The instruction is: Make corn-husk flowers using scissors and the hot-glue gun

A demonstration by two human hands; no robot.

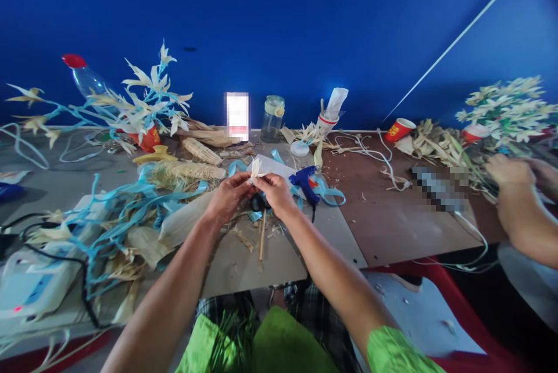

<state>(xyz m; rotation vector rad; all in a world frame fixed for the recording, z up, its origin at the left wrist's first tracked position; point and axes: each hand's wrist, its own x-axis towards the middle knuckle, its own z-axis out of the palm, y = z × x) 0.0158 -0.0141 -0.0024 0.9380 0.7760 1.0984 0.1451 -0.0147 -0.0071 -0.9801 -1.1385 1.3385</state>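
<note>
Both my hands meet over the middle of the table, fingertips pinched on a small pale corn husk flower. My left hand grips it from the left, and my right hand from the right. Its lower end is hidden by my fingers. Just right of my right hand lies a blue glue gun with a red part. Light blue ribbon curls beside it. Below my hands a thin stick rests on the table. Left of my left hand lie loose dried husks.
Blue-wrapped branches and corn cobs cover the left side, near a white power strip. A jar, a lit screen and a paper cup stand at the back. At right, another person's hands work near husk flowers.
</note>
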